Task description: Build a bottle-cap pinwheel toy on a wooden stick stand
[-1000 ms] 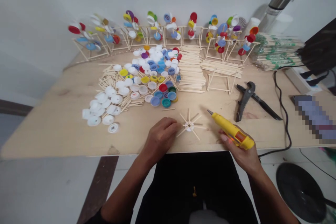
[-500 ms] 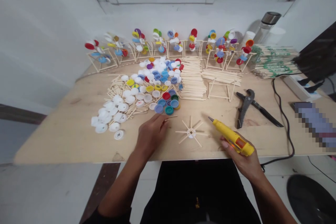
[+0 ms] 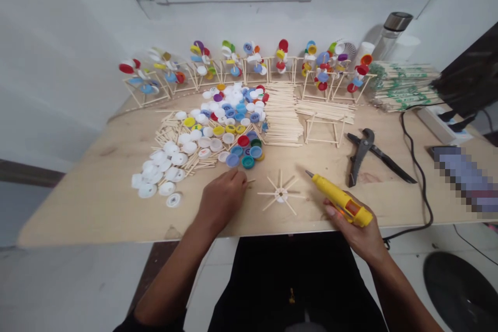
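Sticks (image 3: 268,193) spread out like a star on a white cap (image 3: 280,199), on the surface (image 3: 109,192) between both hands. The right hand (image 3: 361,231) wraps its grip around a yellow glue gun (image 3: 337,197). The left hand (image 3: 221,201) is by a small stick (image 3: 252,180); whether its grip pinches it cannot be told.

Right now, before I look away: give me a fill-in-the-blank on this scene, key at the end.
The right hand holds a ____ glue gun. The spoked wheel lies ____ the right hand and the left hand. A short stick juts from the ____ hand. In the picture, the black cutter lies to the ____ of the wheel.
Missing words: yellow; between; left; right.
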### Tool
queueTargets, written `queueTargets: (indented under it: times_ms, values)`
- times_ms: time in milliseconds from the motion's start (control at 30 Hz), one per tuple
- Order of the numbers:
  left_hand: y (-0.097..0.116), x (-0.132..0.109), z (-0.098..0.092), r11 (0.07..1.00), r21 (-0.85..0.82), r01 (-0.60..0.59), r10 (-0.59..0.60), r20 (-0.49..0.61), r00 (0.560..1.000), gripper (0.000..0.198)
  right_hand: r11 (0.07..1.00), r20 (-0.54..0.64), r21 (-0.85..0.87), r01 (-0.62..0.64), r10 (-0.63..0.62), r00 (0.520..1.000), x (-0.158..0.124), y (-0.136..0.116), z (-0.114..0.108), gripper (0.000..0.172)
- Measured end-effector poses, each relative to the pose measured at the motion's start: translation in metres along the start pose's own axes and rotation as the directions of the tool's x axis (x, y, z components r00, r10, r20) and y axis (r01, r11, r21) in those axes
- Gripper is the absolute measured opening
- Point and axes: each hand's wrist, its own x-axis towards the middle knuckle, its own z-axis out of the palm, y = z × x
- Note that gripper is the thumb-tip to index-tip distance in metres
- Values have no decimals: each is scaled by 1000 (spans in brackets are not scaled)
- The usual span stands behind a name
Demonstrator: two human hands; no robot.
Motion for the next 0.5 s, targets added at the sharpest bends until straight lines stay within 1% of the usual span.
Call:
queueTargets:
  times_ms: [133,200,267,367,433,500]
  values:
    - [-3,-9,-1,992,-122,-27,20,-58,998,20,1000,1,-15,5,-5,1000,0,-2,0,23]
    - [-2,-17,-2,977,-212,-4,-14,-85,996,19,1000,-5,-18,9,-9,1000,0,-3,-1,23]
    - [2,-28,-4,948,-316,39,-73,-95,993,15,1000,-9,-17,1,-1,1000,0,-4,-1,24]
    - [16,-48,-9,868,-489,89,-154,-94,984,11,1000,5,-4,-22,22,1000,0,-5,-1,23]
    - [29,-60,-13,793,-606,68,-140,-73,987,10,1000,16,3,-29,29,999,0,-5,-1,23]
    - [42,-67,-15,714,-699,52,-97,-24,995,12,1000,17,1,-25,25,1000,1,-6,-1,23]
